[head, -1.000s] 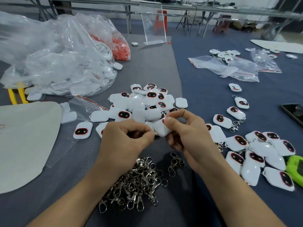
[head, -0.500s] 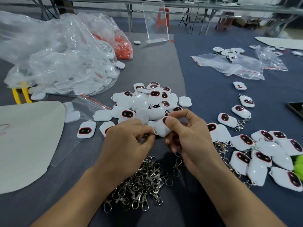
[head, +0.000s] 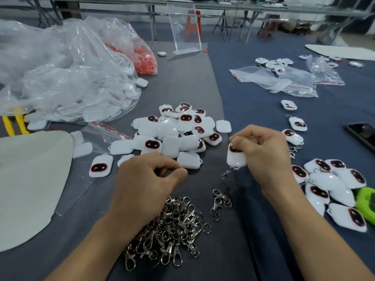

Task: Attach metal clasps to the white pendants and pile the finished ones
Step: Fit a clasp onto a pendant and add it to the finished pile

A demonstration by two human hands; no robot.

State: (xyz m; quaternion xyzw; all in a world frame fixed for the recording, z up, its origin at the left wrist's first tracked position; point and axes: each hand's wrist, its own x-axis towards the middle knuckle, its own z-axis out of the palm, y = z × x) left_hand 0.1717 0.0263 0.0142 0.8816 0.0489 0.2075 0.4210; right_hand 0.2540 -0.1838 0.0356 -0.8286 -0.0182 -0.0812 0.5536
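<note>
Now | grips white pendant (head: pixel 236 157) in right hand (head: pixel 263 151), clasp (head: pixel 227 173) dangling free, apparently bound for finished pile (head: pixel 329 179) alongside | curls left hand (head: pixel 148 179) beside loose pendants (head: pixel 172 134), grasp unclear | spare clasps (head: pixel 172 230) heaped close for reach

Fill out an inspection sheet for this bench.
Surface: grey and blue cloth table cover.
Job's things: heap of white rounded plastic pendants; heap of silver metal clasps; clasped pendants piled right.
Clutter: clear plastic bags, black phone, lime green gadget.
Hands: left hand curled, nothing seen held; right hand grips one white pendant, clasp dangling.
Cables: dark cable hanging behind.
Surroundings: metal-legged tables, brown stool.
</note>
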